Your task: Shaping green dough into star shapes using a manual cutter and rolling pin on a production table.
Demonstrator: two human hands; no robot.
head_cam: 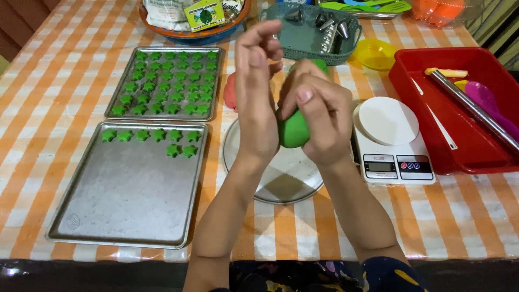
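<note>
One far tray (114,111) sits full of green star pieces (167,81), the near tray (70,221) barely begun, as the right hand (319,121) grips green dough (292,130) and the left hand (257,97), fingers loosely curled, presses against it.

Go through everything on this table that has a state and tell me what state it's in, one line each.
Left hand: raised, fingers loose, against the green bag.
Right hand: gripping the green piping bag.
Far baking tray: full of green star shapes.
Near baking tray: mostly bare, a few stars along its far edge.
Kitchen scale: platform bare, display unreadable.
Red bin: holds utensils.
Teal basket: holds metal piping tips.
</note>
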